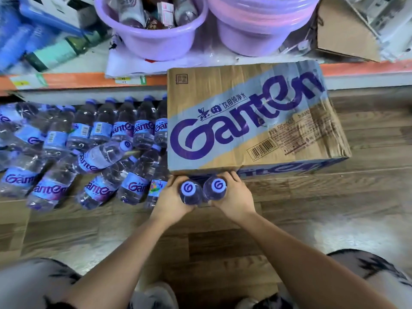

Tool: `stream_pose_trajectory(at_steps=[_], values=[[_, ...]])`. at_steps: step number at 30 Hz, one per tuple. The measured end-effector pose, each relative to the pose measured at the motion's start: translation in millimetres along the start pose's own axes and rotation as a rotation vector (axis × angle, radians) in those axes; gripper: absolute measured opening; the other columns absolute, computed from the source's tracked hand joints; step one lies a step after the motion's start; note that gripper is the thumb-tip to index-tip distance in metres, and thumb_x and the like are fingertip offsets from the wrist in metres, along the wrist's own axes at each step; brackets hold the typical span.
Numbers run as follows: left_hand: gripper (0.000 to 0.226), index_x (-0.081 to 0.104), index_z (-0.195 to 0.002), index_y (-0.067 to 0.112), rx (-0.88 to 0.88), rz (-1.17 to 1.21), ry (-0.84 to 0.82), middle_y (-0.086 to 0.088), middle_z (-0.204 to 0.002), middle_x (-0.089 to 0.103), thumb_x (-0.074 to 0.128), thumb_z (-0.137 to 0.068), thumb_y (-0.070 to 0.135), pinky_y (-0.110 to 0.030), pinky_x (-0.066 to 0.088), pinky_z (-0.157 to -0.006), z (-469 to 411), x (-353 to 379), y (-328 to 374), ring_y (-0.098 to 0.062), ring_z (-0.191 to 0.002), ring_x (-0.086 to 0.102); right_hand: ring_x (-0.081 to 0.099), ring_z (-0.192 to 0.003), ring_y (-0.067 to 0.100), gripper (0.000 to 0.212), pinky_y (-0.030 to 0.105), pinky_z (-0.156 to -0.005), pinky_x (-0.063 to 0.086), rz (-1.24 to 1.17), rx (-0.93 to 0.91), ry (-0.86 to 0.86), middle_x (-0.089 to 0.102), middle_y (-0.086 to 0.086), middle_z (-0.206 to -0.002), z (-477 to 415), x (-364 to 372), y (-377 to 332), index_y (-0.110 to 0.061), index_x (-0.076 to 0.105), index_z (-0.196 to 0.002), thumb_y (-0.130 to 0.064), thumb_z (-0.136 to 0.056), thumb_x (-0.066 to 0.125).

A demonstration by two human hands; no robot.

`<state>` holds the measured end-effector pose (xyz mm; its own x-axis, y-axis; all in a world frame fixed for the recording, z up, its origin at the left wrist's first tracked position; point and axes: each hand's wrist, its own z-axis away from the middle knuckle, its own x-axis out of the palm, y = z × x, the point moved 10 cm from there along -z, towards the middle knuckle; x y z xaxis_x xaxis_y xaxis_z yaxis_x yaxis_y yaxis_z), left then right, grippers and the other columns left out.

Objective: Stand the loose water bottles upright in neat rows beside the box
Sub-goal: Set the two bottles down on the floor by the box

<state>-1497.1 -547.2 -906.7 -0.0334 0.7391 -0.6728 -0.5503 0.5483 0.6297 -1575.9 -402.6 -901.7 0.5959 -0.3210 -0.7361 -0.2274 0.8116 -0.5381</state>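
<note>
Wood-plank floor (334, 208) by the printed cardboard box (245, 121): left hand (167, 199) and right hand (234, 197) each grip a clear purple-capped plastic bottle (189, 190) round its shoulder; seemingly full, heavy, slick.

Bare forearms, left hand (170, 198) and right hand (235, 197); pale grey shorts (33, 284) streaked with black; light shoes (160, 295)

Head camera looks down, perhaps crouched, near the box (245, 121).

floor (334, 204): brown wood-look planks, bit glary lower right | shelf (78, 80): low, orange front edge across the top, price tags (130, 80) on it | on shelf: two purple basins (153, 44), flat cardboard (341, 34) upper right
</note>
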Motion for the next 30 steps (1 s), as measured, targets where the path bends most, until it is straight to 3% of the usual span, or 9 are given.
stream_pose_trajectory(at_steps=[6, 11, 16, 19, 22, 25, 30], values=[[0.077, 0.051, -0.126, 0.019, -0.033, 0.028, 0.015, -0.004, -0.126, 0.055, 0.087, -0.058, 0.022, -0.029, 0.04, -0.104, 1, 5, -12, -0.019, -0.122, 0.045, 0.05, -0.119, 0.023, 0.065, 0.035, -0.099, 0.046, -0.051, -0.001, -0.003, 0.048, -0.002, -0.128, -2, 2, 4, -0.019, 0.046, -0.122, -0.03, -0.067, 0.08], [0.08, 0.048, -0.126, 0.014, -0.102, 0.176, 0.049, -0.005, -0.124, 0.058, 0.088, -0.057, 0.013, -0.022, 0.041, -0.096, 8, 8, -23, -0.013, -0.109, 0.054, 0.049, -0.125, 0.025, 0.073, 0.037, -0.099, 0.05, -0.02, -0.002, -0.025, 0.033, 0.005, -0.139, -2, 10, 1, -0.014, 0.034, -0.13, -0.029, -0.074, 0.078], [0.104, 0.027, -0.144, 0.01, -0.201, 0.193, -0.044, -0.005, -0.135, 0.053, 0.088, -0.06, 0.019, -0.026, 0.039, -0.102, 13, 21, -33, -0.018, -0.123, 0.051, 0.045, -0.126, 0.021, 0.08, 0.036, -0.093, 0.051, 0.206, -0.028, 0.016, 0.041, 0.001, -0.134, 7, -10, -10, -0.017, 0.034, -0.131, -0.06, -0.072, 0.067], [0.109, 0.02, -0.147, 0.011, -0.24, 0.086, -0.097, -0.007, -0.143, 0.045, 0.087, -0.061, 0.023, -0.033, 0.037, -0.109, 13, 22, -33, -0.023, -0.131, 0.045, 0.053, -0.115, 0.02, 0.069, 0.036, -0.086, 0.054, 0.333, -0.206, 0.113, 0.055, -0.003, -0.12, 14, -36, -31, -0.02, 0.046, -0.123, -0.068, -0.075, 0.053], [0.103, 0.021, -0.147, 0.016, -0.266, -0.011, -0.187, -0.004, -0.144, 0.046, 0.084, -0.066, 0.024, -0.037, 0.041, -0.108, 15, 8, -36, -0.022, -0.128, 0.049, 0.064, -0.092, 0.021, 0.055, 0.035, -0.076, 0.057, 0.39, -0.423, 0.227, 0.065, -0.002, -0.099, 16, -60, -59, -0.019, 0.06, -0.106, -0.063, -0.078, 0.043], [0.087, 0.023, -0.147, 0.017, -0.334, -0.073, -0.222, -0.003, -0.145, 0.044, 0.075, -0.077, 0.024, -0.027, 0.039, -0.103, 23, -30, -42, -0.021, -0.128, 0.049, 0.067, -0.086, 0.022, 0.045, 0.033, -0.072, 0.056, 0.316, -0.524, 0.205, 0.067, -0.001, -0.092, 12, -77, -99, -0.016, 0.063, -0.1, -0.051, -0.085, 0.039], [0.071, 0.015, -0.151, 0.017, -0.299, -0.289, -0.234, -0.006, -0.155, 0.03, 0.054, -0.093, 0.028, -0.027, 0.032, -0.108, -7, -101, -45, -0.023, -0.139, 0.037, 0.05, -0.12, 0.026, 0.037, 0.037, -0.1, 0.04, 0.273, -0.526, 0.079, 0.057, 0.005, -0.126, -22, -60, -175, -0.013, 0.05, -0.126, -0.034, -0.098, 0.04]])
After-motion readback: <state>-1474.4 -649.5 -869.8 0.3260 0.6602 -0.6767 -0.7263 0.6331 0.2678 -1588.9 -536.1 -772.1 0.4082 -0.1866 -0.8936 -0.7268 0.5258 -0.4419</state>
